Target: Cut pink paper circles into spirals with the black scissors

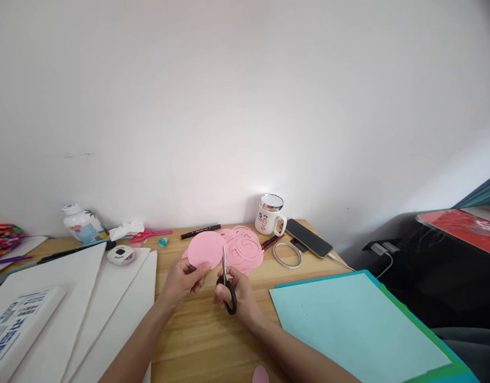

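Note:
My left hand [185,279] pinches the lower edge of a round pink paper disc [206,249], held up over the wooden table [197,340]. In my right hand [239,298] are scissors [231,298] with black handles, their blades pointing up at the disc's right edge. Whether the blades are parted is too small to tell. Behind the disc lies a pile of pink paper pieces [248,250], some cut into spirals. A small pink scrap [260,374] lies at the table's near edge.
Behind the pile stand a white mug [270,215] and a black marker [200,231]. A phone [308,238] and a ring [287,255] lie right of it. Light blue sheets [356,324] cover the right; white boards [125,314], a corrector [121,255] and a bottle [84,223] are left.

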`<action>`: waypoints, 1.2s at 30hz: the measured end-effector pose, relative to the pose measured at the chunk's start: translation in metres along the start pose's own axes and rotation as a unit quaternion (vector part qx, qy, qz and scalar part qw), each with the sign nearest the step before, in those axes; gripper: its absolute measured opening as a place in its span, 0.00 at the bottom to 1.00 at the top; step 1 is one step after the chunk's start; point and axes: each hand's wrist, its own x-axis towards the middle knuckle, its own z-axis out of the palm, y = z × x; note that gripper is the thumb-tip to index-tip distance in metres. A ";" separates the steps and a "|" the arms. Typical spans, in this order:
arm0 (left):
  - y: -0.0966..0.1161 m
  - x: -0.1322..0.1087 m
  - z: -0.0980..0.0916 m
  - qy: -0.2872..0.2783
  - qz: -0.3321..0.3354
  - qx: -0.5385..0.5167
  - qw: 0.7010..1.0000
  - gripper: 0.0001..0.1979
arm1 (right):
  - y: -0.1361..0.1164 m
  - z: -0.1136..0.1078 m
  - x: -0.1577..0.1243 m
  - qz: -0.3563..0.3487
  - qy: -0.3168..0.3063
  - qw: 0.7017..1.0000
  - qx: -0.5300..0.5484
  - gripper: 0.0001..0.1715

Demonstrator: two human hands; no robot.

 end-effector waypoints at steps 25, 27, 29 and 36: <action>-0.005 0.000 0.000 0.008 -0.014 0.028 0.999 0.21 | -0.003 -0.001 -0.001 -0.014 -0.002 1.000 0.007 0.26; -0.003 0.000 0.000 0.009 -0.009 0.026 1.000 0.21 | -0.002 -0.002 -0.001 -0.013 0.001 1.000 0.004 0.26; -0.002 0.000 0.000 0.012 -0.007 0.024 1.000 0.21 | -0.001 -0.002 0.000 -0.010 0.001 1.000 0.003 0.25; -0.001 0.000 -0.001 0.017 0.009 0.004 1.000 0.21 | 0.002 -0.003 0.001 -0.011 -0.008 1.000 0.015 0.24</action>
